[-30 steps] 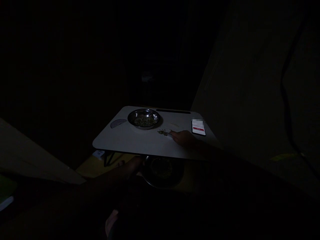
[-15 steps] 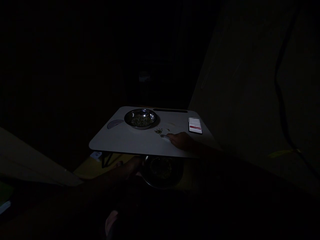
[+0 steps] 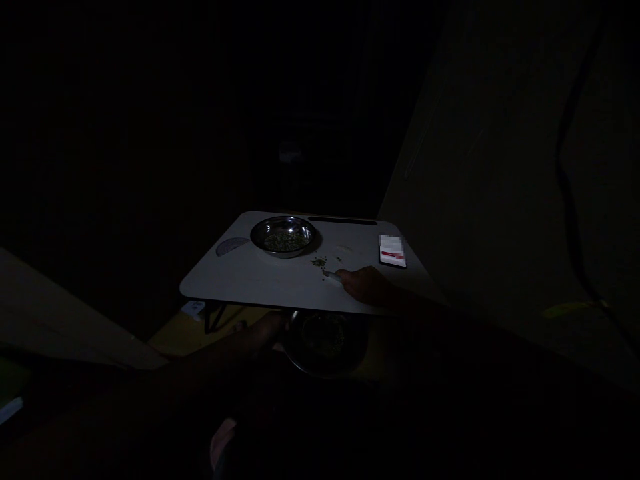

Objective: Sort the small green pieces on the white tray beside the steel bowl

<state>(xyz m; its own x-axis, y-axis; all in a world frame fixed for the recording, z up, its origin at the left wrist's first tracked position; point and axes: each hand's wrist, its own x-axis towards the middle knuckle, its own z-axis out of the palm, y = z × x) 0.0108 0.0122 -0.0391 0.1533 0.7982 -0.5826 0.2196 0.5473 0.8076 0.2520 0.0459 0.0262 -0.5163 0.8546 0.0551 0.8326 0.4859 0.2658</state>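
Note:
My right hand is closed on a small pale flat piece, whose exact kind is too dim to tell. Its tip touches the white table top beside a small scatter of greenish grains. Lower down, my left hand grips the rim of a metal bowl, held just below the table's front edge; grains lie dimly inside it. Another steel bowl, holding more greenish grains, stands on the table to the left of the scatter.
The white folding table bears a half-round protractor at the left and a phone with a lit screen at the right. A dark slot runs along its back edge. A wall rises on the right. Surroundings are very dark.
The view has shifted very slightly. Both hands, the bowls and the grains keep practically the same places, with no visible change of grip.

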